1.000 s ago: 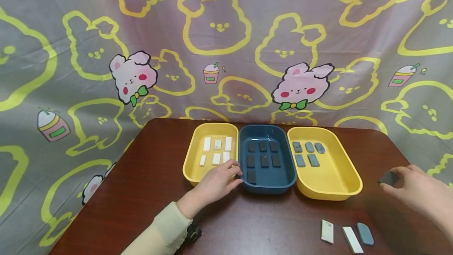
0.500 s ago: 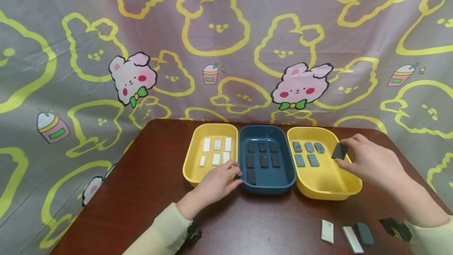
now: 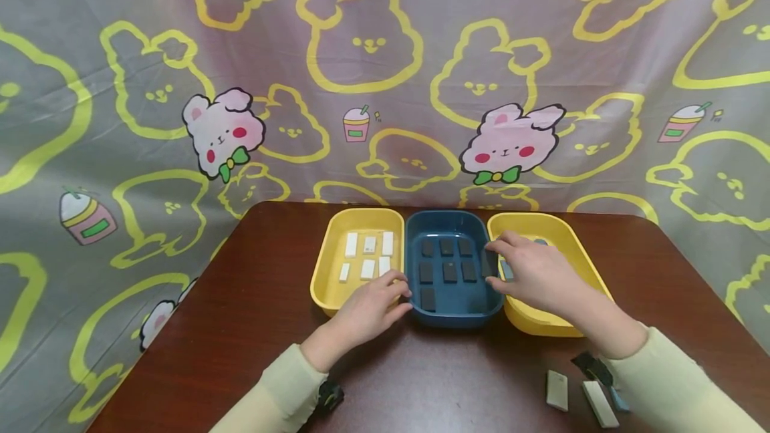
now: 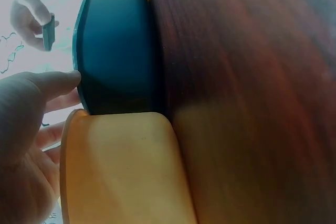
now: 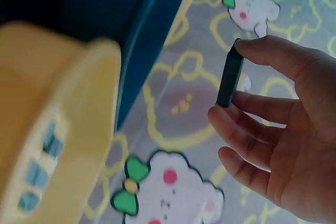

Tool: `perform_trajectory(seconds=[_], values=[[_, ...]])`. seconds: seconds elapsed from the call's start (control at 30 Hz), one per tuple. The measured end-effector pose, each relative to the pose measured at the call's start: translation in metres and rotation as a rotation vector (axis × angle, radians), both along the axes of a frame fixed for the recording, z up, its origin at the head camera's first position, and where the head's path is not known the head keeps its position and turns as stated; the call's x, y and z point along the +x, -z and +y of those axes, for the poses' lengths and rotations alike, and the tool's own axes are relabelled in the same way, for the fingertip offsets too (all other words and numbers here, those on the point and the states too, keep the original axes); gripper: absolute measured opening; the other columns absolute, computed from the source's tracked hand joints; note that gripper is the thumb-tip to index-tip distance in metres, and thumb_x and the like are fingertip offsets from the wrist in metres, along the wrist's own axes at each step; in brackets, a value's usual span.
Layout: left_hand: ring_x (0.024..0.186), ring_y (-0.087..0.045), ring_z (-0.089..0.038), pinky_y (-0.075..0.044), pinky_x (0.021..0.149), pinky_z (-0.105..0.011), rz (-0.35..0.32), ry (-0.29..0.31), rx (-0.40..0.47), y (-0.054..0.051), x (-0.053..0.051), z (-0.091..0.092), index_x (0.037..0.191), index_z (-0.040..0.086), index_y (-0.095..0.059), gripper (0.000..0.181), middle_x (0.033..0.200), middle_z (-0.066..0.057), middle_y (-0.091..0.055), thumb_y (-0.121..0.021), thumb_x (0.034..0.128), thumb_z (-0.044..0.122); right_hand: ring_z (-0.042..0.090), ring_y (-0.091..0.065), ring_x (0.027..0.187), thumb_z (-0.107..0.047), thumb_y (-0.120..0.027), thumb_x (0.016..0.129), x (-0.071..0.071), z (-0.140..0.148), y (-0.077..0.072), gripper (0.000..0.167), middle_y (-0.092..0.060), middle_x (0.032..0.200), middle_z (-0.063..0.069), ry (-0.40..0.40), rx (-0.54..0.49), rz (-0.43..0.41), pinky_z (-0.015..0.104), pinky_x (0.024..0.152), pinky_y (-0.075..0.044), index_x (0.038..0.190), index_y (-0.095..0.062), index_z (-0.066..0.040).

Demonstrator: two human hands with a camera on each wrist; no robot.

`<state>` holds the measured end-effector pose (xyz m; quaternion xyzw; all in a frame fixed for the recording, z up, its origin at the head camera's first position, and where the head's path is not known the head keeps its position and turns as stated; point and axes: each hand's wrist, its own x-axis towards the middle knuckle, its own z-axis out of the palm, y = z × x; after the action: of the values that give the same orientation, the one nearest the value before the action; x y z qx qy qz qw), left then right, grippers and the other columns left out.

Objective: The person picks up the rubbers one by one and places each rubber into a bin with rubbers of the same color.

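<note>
My right hand (image 3: 535,272) pinches a black rectangular block (image 3: 490,263) between thumb and fingertips, above the shared edge of the blue tray (image 3: 454,321) and the right yellow tray (image 3: 592,266). The right wrist view shows this block (image 5: 230,74) edge-on, its faces plain and dark. Several similar black blocks (image 3: 449,272) lie in rows in the blue tray. My left hand (image 3: 369,309) rests at the front corner where the left yellow tray (image 3: 321,286) meets the blue one. Its thumb touches the blue rim in the left wrist view, the fingers loosely bent behind.
Several white blocks (image 3: 368,269) lie in the left yellow tray. Blue-grey blocks (image 5: 37,174) sit in the right one, partly covered by my hand in the head view. Two pale blocks (image 3: 557,390) and a partly hidden blue-grey block (image 3: 619,399) lie on the brown table (image 3: 421,379), near my right sleeve.
My right hand has carried the black block leftward from beyond the right yellow tray, across that tray, to the blue tray's right edge. The left hand has stayed in place.
</note>
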<state>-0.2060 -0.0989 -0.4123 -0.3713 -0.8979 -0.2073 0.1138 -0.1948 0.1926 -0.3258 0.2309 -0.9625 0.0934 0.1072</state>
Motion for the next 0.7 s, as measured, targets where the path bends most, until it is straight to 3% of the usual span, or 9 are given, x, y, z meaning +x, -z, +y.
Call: perform_trajectory(seconds=[0.17,0.4,0.53,0.7], values=[[0.085,-0.061,-0.012,-0.052,0.077,-0.026,0.019,0.004,0.006,0.001,0.000,0.000,0.099,0.013,-0.067,0.016,0.107,-0.001,-0.059,-0.072,0.0897,0.024,0.014,-0.054,0.071,-0.033,-0.084,0.074,-0.008,-0.021,0.016,0.053,-0.058,0.095,0.004,-0.060,0.017,-0.033,0.030,0.063,-0.052,0.115,-0.067,-0.005],[0.085,-0.060,-0.012,-0.052,0.078,-0.026,0.013,0.002,0.001,0.002,0.000,0.000,0.100,0.013,-0.067,0.016,0.107,0.000,-0.059,-0.072,0.0898,0.025,0.012,-0.052,0.067,-0.027,-0.085,0.075,-0.019,-0.039,0.045,0.048,-0.057,0.090,0.003,-0.135,0.054,-0.063,0.025,0.060,-0.049,0.114,-0.068,-0.003],[0.085,-0.060,-0.012,-0.052,0.077,-0.027,0.021,0.004,0.001,0.002,0.000,0.000,0.100,0.013,-0.067,0.016,0.107,0.000,-0.058,-0.071,0.0900,0.025,0.013,-0.054,0.069,-0.025,-0.085,0.075,-0.023,-0.044,0.058,0.046,-0.058,0.089,0.004,-0.152,0.106,-0.065,0.028,0.062,-0.051,0.112,-0.069,-0.003],[0.085,-0.062,-0.013,-0.052,0.076,-0.028,0.076,0.018,0.012,0.003,0.000,0.000,0.097,0.012,-0.067,0.014,0.107,-0.001,-0.059,-0.072,0.0894,0.023,0.014,-0.057,0.073,-0.024,-0.085,0.075,-0.030,-0.049,0.067,0.041,-0.062,0.091,0.004,-0.121,0.148,-0.128,0.031,0.066,-0.051,0.109,-0.071,-0.006]])
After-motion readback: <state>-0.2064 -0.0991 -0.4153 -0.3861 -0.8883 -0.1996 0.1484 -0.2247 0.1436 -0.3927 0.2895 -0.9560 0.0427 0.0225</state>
